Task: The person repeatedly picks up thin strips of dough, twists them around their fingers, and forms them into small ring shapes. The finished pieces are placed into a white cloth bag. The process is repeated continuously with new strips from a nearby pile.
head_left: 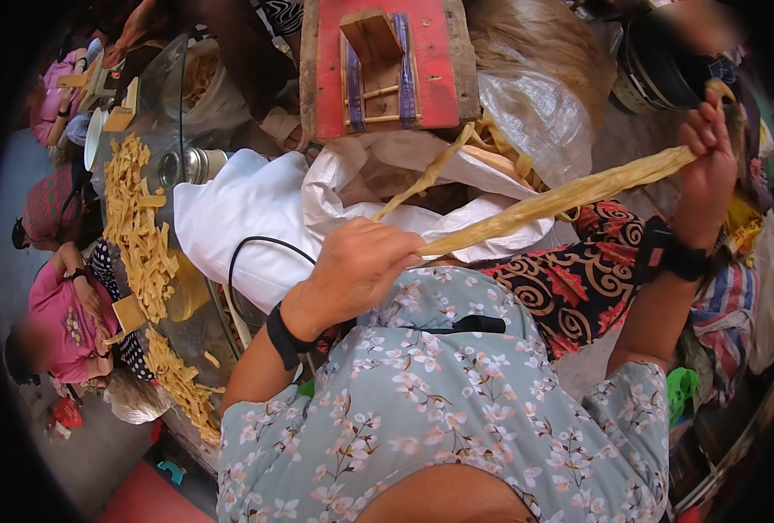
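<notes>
A long, flat, yellow-tan strip (570, 199), fibrous and slightly creased, stretches slantwise across my front; its material I cannot make out for certain. My left hand (352, 266) is closed on its lower end with thumb and fingers pressed together. At the upper right, my right hand (709, 166) grips the other end, its tip curling above my fingers. A narrower strip (430, 174) rises from behind my left hand toward more strips at the mouth of a white sack (361, 166). The sack lies open just beyond my hands.
Beyond the sack is a red board (330, 83) bearing a wooden block (374, 39) and slats. Clear plastic (535, 113) covers a brown fibre bundle at its right. Cut strips (138, 227) lie on the glass-topped table at left. Several people sit or work along the left.
</notes>
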Available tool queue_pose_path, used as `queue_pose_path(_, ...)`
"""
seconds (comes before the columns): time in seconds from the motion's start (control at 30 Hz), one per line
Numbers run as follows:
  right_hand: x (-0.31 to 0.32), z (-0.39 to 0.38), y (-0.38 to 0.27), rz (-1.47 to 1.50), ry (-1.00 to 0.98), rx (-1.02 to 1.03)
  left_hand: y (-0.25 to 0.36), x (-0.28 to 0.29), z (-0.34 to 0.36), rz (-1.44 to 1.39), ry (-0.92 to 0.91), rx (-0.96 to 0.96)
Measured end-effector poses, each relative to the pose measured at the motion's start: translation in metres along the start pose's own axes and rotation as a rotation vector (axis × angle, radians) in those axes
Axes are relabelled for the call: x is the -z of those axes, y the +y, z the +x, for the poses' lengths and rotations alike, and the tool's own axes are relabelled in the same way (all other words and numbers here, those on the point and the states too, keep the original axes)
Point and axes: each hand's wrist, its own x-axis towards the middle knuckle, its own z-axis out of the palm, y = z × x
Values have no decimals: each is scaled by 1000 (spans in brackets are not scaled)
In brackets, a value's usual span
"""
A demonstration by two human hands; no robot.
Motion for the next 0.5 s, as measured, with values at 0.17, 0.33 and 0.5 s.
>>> queue_pose_path(0.17,-25,-3,-20,-437,-146,173,16,-2,20,-47,95,-57)
queue_pose_path(0.33,-114,-69,49,-1521,-867,534,5,12,13,-930,467,184)
queue_pose_path(0.5,-139,-92,92,-1593,-1112,609,-14,4,21,-1167,-13,374)
